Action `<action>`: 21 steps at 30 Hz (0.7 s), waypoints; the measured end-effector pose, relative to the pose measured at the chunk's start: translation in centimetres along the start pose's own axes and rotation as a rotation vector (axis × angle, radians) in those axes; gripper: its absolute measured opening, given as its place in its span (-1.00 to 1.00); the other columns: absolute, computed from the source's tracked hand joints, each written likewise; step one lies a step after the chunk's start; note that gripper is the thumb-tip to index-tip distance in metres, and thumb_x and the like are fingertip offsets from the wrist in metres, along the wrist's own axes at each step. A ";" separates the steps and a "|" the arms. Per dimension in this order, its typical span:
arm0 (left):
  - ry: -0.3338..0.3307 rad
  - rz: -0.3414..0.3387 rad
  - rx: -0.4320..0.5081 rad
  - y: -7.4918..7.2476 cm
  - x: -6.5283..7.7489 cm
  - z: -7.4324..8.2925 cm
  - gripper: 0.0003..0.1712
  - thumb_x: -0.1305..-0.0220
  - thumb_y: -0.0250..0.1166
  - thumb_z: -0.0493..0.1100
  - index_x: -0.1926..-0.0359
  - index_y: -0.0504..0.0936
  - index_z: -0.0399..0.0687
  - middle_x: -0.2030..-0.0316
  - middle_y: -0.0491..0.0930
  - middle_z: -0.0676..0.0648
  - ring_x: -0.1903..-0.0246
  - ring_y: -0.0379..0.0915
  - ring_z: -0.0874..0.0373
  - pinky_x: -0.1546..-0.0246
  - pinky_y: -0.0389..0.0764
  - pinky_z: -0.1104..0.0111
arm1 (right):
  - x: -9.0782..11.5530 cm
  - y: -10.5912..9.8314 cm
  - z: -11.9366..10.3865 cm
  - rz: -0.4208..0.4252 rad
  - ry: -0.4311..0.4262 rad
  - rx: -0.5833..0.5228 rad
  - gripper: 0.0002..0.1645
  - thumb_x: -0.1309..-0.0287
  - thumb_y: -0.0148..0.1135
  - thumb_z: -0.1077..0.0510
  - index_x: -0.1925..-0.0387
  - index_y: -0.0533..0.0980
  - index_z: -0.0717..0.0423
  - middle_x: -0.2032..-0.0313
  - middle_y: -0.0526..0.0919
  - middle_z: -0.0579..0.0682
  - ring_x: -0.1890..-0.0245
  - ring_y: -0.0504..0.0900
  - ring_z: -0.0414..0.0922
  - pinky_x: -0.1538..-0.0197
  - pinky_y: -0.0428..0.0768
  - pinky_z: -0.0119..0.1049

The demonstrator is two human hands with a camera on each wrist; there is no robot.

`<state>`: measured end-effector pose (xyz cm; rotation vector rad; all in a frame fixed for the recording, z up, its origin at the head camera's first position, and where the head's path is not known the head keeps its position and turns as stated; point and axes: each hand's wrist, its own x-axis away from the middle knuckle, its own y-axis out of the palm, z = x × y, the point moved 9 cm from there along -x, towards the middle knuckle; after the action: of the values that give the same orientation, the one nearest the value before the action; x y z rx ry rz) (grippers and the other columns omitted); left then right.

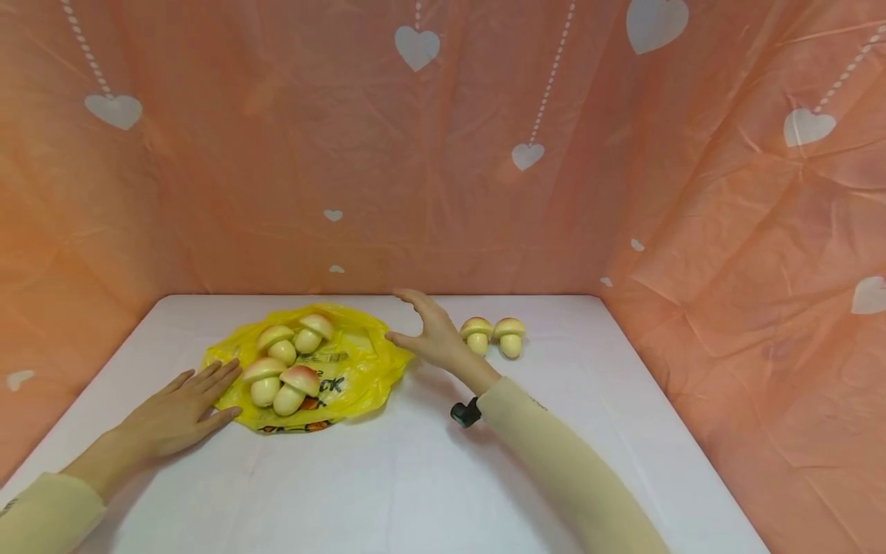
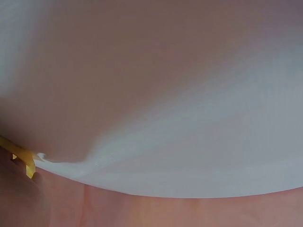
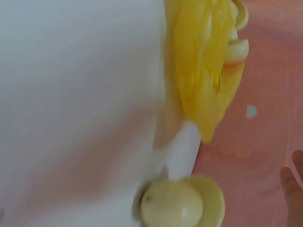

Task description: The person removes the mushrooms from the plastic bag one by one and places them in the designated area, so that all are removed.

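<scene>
Several toy mushrooms (image 1: 289, 388) with reddish caps and cream stems lie on a spread yellow plastic bag (image 1: 367, 385) on the table. My left hand (image 1: 176, 412) lies flat at the bag's left edge, its fingertips on the plastic. Beyond the bag's right edge, my right hand (image 1: 432, 335) is raised with thumb and fingers spread, holding nothing. Two more mushrooms (image 1: 510, 337) stand side by side just right of that hand. In the right wrist view the bag (image 3: 201, 71) bulges up, and one mushroom (image 3: 173, 204) shows near the bottom.
A white table (image 1: 332, 492) carries everything. Orange-pink cloth (image 1: 471, 215) with white hearts hangs at the back and both sides. A small black camera (image 1: 465, 413) sits at my right wrist, by the beige sleeve (image 1: 561, 454).
</scene>
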<state>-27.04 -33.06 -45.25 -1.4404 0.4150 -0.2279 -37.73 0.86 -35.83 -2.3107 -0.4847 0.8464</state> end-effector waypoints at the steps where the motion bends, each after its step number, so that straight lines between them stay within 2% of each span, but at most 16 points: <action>1: 0.004 0.000 -0.002 0.1 0.0 0.0 -0.16 -0.54 0.15 0.18 -0.53 0.28 -0.35 -0.50 0.26 -0.40 -0.44 0.19 -0.43 -0.61 -0.24 -0.06 | -0.2 0.4 -0.2 -0.010 -0.002 -0.005 -0.12 -0.20 0.54 0.10 -0.48 0.35 0.10 -0.40 0.48 0.08 -0.39 0.46 0.05 -0.40 0.47 0.01; 3: 0.003 0.003 -0.005 0.1 0.0 0.0 -0.16 -0.53 0.15 0.19 -0.53 0.28 -0.34 -0.49 0.26 -0.39 -0.44 0.20 -0.42 -0.62 -0.32 0.04 | -0.7 1.2 -0.6 -0.027 0.002 -0.010 -0.12 -0.21 0.53 0.10 -0.49 0.34 0.09 -0.41 0.46 0.07 -0.40 0.45 0.04 -0.41 0.47 0.01; 6: 0.000 0.000 -0.010 0.2 0.0 -0.1 -0.16 -0.53 0.15 0.20 -0.53 0.29 -0.33 -0.50 0.27 -0.38 -0.44 0.20 -0.41 -0.62 -0.35 0.06 | -1.4 2.4 -1.0 -0.050 0.007 -0.010 -0.12 -0.23 0.51 0.09 -0.51 0.32 0.08 -0.44 0.44 0.05 -0.41 0.44 0.04 -0.41 0.48 -0.02; 12: -0.010 -0.026 -0.007 0.4 0.0 -0.2 -0.14 -0.53 0.14 0.21 -0.54 0.26 -0.33 -0.51 0.24 -0.38 -0.47 0.16 -0.40 -0.60 -0.17 -0.11 | -2.7 4.8 -1.3 -0.088 0.046 -0.023 -0.12 -0.27 0.48 0.03 -0.52 0.31 0.06 -0.46 0.42 0.00 -0.41 0.44 0.00 -0.43 0.46 -0.05; 18: -0.011 -0.019 -0.009 0.4 0.1 -0.2 -0.15 -0.53 0.14 0.20 -0.53 0.27 -0.34 -0.51 0.24 -0.38 -0.46 0.16 -0.40 -0.62 -0.36 0.05 | -3.8 7.0 -1.5 -0.125 0.066 -0.015 -0.14 -0.31 0.46 0.01 -0.53 0.30 0.02 -0.47 0.40 -0.03 -0.41 0.43 -0.05 -0.43 0.44 -0.11; 21: -0.015 -0.032 -0.004 0.4 0.0 -0.1 -0.14 -0.54 0.13 0.21 -0.54 0.26 -0.34 -0.52 0.22 -0.38 -0.47 0.14 -0.41 -0.61 -0.28 -0.03 | -4.3 8.1 -1.5 -0.145 0.094 -0.021 -0.15 -0.31 0.45 0.01 -0.53 0.30 -0.02 -0.47 0.39 -0.03 -0.42 0.42 -0.04 -0.44 0.44 -0.12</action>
<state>-27.14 -33.12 -45.66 -1.4531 0.3802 -0.2421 -38.86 -8.02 -38.36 -2.2909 -0.6140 0.6626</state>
